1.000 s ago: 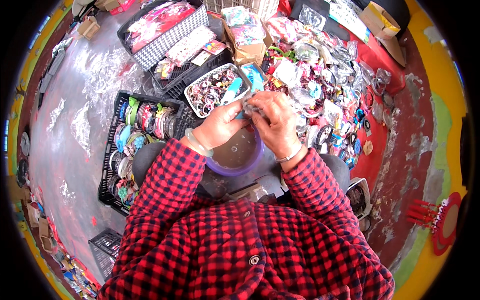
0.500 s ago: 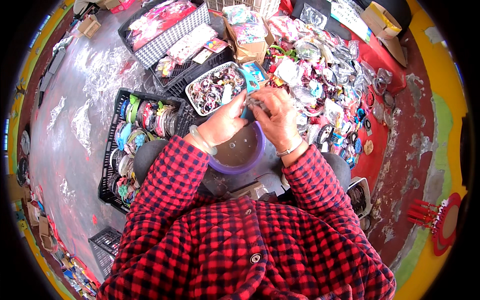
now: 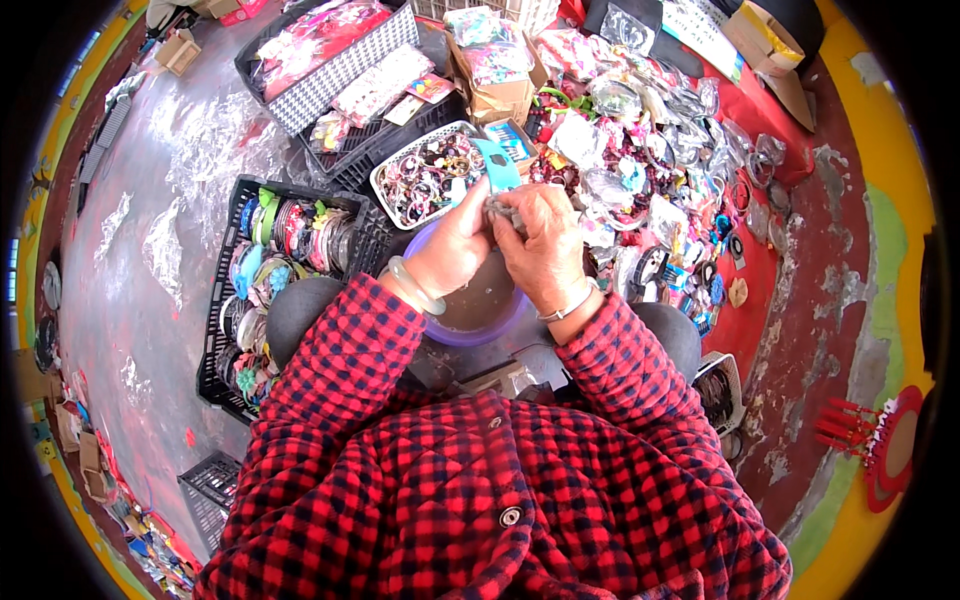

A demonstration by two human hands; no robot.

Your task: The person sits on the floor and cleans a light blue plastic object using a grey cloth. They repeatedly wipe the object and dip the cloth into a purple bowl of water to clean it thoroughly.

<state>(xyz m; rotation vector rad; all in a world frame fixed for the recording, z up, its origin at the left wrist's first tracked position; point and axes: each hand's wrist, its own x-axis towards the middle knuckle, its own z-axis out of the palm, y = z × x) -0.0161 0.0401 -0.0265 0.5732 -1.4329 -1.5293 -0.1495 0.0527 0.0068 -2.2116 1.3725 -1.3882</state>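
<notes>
Above a purple basin (image 3: 462,338) of murky water, my two hands meet at a light-blue flat strip (image 3: 498,165) with a hole or cut-out in it. My left hand (image 3: 450,252) is closed on the strip's lower part, which the fingers hide. In my right hand (image 3: 543,250) is a crumpled grey cloth (image 3: 507,212), pressed against the strip. Just beyond my hands stands a white basket (image 3: 379,190) filled with hair ties and small ornaments.
A black crate (image 3: 213,345) of headbands and flower ornaments stands by my left knee. Ahead are more crates, a cardboard box (image 3: 503,102) and a wide heap of packaged accessories (image 3: 620,150) on red cloth. Clear plastic film (image 3: 165,250) litters the left floor.
Both hands have come slightly lower and closer together over the basin. More of the light-blue strip's flat face now shows, and my right hand has shifted left along with the grey cloth.
</notes>
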